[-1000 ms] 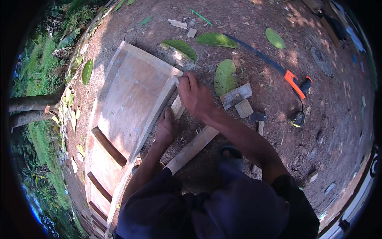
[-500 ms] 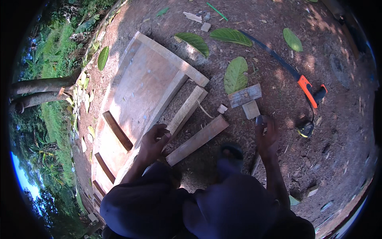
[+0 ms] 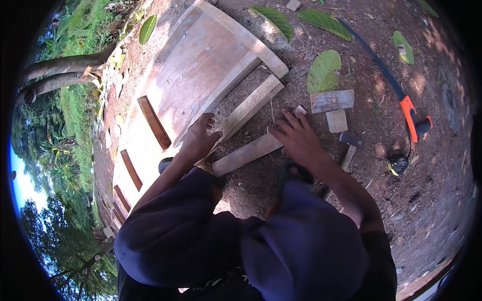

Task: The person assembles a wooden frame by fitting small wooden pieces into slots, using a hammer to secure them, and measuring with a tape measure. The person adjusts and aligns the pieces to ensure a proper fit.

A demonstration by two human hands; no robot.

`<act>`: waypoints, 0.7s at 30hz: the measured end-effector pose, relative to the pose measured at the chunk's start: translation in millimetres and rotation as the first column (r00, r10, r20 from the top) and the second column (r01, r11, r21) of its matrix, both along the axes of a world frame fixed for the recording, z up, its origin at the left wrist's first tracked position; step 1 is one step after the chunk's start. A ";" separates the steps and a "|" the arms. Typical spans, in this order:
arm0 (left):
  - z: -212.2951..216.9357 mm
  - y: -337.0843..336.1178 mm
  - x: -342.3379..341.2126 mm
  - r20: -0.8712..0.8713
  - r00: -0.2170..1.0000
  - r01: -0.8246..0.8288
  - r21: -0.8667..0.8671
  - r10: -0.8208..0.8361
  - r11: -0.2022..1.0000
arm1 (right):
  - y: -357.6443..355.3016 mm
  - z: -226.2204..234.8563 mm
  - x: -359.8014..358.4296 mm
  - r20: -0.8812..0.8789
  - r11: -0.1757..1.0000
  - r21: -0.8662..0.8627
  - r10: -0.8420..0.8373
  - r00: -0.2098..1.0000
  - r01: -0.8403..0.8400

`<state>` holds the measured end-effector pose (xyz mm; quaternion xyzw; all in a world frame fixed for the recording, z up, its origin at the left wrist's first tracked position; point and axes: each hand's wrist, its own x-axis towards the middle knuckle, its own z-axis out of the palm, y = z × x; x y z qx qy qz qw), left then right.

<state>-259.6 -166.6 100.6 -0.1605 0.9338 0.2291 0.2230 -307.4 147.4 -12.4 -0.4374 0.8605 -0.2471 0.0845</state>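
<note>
My left hand [image 3: 200, 139] rests at the near end of a pale wooden beam [image 3: 251, 106], thumb and fingers apart. My right hand [image 3: 297, 138] is spread over the far end of a shorter wooden piece [image 3: 246, 156], which lies on the ground before my feet. Close to its fingertips lies a small wood offcut [image 3: 300, 110]. Right of that hand, a hammer [image 3: 350, 139] lies on the ground, its handle partly hidden by my forearm. To the left stretches a large wooden panel [image 3: 201, 60] with a raised frame.
Several dark slats [image 3: 153, 123] stick up along the panel's left part. A grey board [image 3: 332, 101] and a square block [image 3: 337, 121] lie near the hammer. Farther right are a pruning saw [image 3: 409, 118] with an orange handle and a tape measure [image 3: 397, 164]. Large leaves [image 3: 324, 71] litter the soil.
My right hand has let go of the hammer and moved left onto the shorter wooden piece. My left hand stays by the beam. The whole view has shifted, so things sit higher and further right.
</note>
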 end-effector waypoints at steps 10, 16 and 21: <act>-47.3 1.3 25.8 0.166 0.985 0.074 -0.109 -0.055 0.991 | -1.0 -2.5 -18.2 -0.018 0.996 -0.050 -0.073 0.997 0.072; -32.3 6.1 17.1 0.162 0.987 0.004 -0.068 0.008 0.998 | 14.6 18.5 -64.4 -0.072 0.988 -0.085 -0.136 0.988 0.130; -31.7 2.6 9.5 -0.057 0.995 0.085 -0.038 -0.087 0.996 | 14.0 17.8 -75.4 -0.179 0.972 -0.070 -0.233 0.956 0.224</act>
